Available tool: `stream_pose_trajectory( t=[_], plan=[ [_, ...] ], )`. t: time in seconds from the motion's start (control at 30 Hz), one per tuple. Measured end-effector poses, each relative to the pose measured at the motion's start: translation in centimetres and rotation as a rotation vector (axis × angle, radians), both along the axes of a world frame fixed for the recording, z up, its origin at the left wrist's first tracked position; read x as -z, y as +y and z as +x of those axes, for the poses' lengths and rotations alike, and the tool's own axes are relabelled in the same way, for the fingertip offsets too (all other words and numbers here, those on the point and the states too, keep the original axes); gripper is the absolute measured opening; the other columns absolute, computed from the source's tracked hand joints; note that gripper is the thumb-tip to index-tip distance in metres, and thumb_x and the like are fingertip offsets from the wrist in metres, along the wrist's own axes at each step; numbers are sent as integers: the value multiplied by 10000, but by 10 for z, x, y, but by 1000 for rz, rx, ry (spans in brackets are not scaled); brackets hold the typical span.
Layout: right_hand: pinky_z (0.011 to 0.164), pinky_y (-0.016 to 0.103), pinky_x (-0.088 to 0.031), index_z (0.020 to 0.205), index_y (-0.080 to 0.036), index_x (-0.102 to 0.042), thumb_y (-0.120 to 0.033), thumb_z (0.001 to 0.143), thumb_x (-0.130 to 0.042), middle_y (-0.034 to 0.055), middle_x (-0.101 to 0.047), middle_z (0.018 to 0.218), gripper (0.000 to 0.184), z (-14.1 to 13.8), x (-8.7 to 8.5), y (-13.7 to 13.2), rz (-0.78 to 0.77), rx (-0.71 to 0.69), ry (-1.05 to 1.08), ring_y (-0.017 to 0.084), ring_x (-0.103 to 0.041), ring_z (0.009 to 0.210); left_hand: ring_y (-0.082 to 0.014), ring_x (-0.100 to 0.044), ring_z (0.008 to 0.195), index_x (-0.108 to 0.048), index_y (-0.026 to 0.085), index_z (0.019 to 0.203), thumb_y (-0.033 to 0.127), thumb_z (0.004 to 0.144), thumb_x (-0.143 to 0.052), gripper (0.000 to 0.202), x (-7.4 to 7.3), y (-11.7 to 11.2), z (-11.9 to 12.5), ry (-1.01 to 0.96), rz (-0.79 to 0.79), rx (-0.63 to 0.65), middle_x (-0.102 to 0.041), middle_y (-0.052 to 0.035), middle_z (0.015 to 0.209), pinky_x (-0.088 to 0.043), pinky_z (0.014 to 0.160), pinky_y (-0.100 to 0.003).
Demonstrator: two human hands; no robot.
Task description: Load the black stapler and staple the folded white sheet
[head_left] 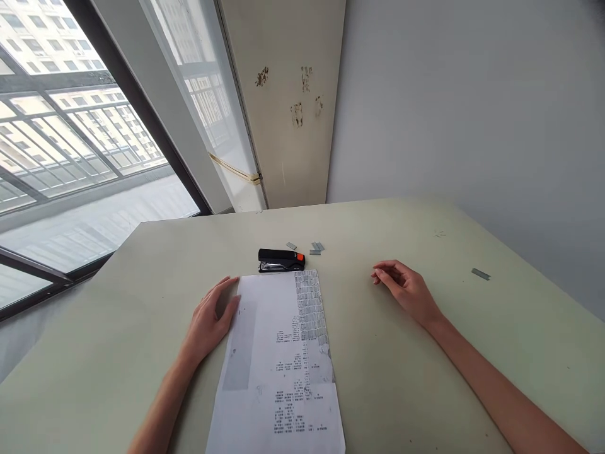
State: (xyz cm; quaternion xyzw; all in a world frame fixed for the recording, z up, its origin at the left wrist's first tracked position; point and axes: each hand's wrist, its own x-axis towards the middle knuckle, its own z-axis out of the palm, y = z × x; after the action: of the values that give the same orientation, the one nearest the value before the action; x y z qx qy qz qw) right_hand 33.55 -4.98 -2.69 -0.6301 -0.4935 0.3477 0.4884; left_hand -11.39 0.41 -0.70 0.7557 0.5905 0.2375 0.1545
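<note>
A stack of printed paper (265, 353) lies on the table in front of me. Rows of staples (311, 306) cover its upper right edge. Along its upper left edge rests my left hand (210, 325), fingers stretched out and fingertips at the paper's margin. A black stapler (281, 260) with an orange patch lies on its side just beyond the paper's top edge. To the right of the paper, apart from it, my right hand (404, 289) lies on the table. Its fingers are curled, thumb close against the fingertips, and nothing shows in them.
Several short staple strips (316, 247) lie near the stapler's right end, with one strip (291, 245) just behind it. Another strip (481, 274) is far right on the pale green table (189, 252). Beyond the table stand a grey wall (463, 101) and a window at left.
</note>
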Motion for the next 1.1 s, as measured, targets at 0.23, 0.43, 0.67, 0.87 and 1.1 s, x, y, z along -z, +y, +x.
stream_pose_trajectory(
  t=[0.23, 0.43, 0.67, 0.87, 1.1],
  plan=[
    [839, 424, -601, 1032, -256, -724, -602, 917, -681, 88, -782, 997, 367, 0, 2, 1, 11, -15, -9, 261, -742, 900, -317, -487, 1431, -515, 310, 1462, 520, 1052, -473, 462, -27, 24, 42, 50, 275, 121, -548, -69, 1537, -412, 1186, -521],
    [815, 402, -594, 1036, -262, -719, -578, 940, -652, 75, -785, 998, 337, 0, 0, 2, 16, -43, -12, 249, -745, 889, -355, -573, 1330, -619, 281, 1378, 629, 989, -531, 528, -59, 86, 83, 226, 106, 369, -686, -100, 1365, -405, 1156, -538],
    [756, 371, -567, 1031, -251, -720, -549, 956, -629, 70, -777, 987, 321, 3, 3, 6, 57, -49, 7, 231, -727, 865, -243, -710, 811, -689, 282, 1212, 648, 979, -513, 468, -82, 98, 95, 209, 11, 414, -774, -47, 1135, -549, 770, -368],
    [774, 368, -573, 1001, -236, -709, -602, 932, -657, 74, -764, 949, 377, 5, -1, 10, 95, -37, 131, 213, -706, 823, -241, -721, 907, -702, 264, 1166, 526, 965, -623, 340, -100, 51, 165, 83, 77, 543, -774, -40, 1092, -543, 803, -351],
    [874, 403, -595, 977, -241, -716, -677, 927, -634, 77, -753, 971, 447, 16, -13, 10, 115, 6, 274, 224, -699, 886, -227, -731, 832, -704, 279, 1147, 421, 954, -677, 241, -61, -5, 248, 84, 19, 616, -781, -26, 1044, -516, 709, -324]
  ],
)
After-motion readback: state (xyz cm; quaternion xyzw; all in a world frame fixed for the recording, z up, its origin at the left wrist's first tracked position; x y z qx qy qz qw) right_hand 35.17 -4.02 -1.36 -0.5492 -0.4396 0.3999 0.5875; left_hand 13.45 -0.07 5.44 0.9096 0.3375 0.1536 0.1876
